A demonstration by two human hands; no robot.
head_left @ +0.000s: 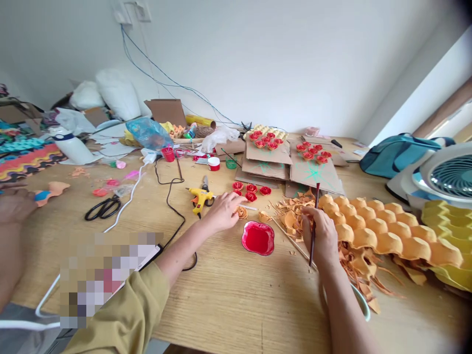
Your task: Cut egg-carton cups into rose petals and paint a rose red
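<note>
My right hand (321,236) grips a dark-handled paintbrush (313,231), held almost upright beside the orange egg carton (379,223). My left hand (224,212) reaches over the table with its fingers stretched out, close to the red-painted paper roses (251,189). An unpainted orange rose (241,212) sits right by its fingertips; whether they touch is unclear. Between my hands stands a small scalloped dish of red paint (257,238). Orange carton scraps (293,216) and a loose petal piece (264,216) lie between the dish and my right hand.
A yellow glue gun (201,199) and black scissors (103,208) lie to the left, among cables. Stacked cardboard (267,164) carries more red roses. A fan (446,169) stands at right. Another person's hand (16,206) is at the far left, near a white bottle (72,146).
</note>
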